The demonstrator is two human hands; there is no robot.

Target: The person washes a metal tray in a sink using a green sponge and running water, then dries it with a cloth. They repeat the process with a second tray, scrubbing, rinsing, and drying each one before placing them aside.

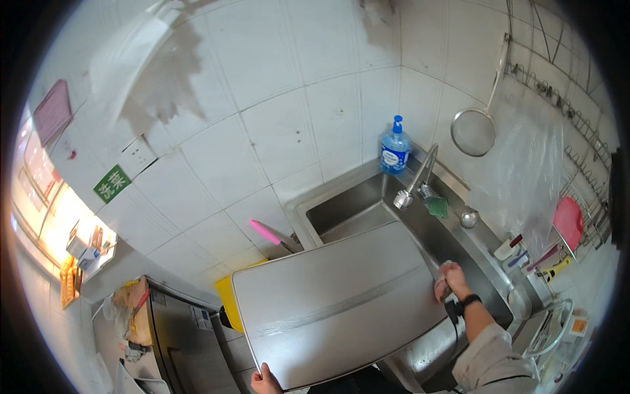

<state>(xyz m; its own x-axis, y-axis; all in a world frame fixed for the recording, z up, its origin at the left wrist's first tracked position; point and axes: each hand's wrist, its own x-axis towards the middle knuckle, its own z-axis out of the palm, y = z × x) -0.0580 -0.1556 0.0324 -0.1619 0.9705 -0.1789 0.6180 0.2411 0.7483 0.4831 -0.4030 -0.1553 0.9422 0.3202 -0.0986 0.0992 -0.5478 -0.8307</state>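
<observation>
A large rectangular stainless steel tray or sheet (pixel 330 300) lies tilted across the sink in front of me, with a long dull streak over its surface. My left hand (pixel 266 380) grips its near left corner, thumb on top. At the right edge of the sheet, my right hand (pixel 454 281) is closed around a pale, crumpled cloth-like wad (pixel 440 291), its material hard to make out. Part of a stainless steel sink basin (pixel 354 216) shows beyond the sheet. A spring-neck faucet (pixel 411 189) hangs over that basin.
A blue pump bottle (pixel 394 152) stands at the back corner, with a green scouring pad (pixel 437 207) near the faucet. A pink-handled knife (pixel 266 232) is by the wall. A strainer (pixel 473 132) hangs at right. A steel cabinet (pixel 184 340) stands at left.
</observation>
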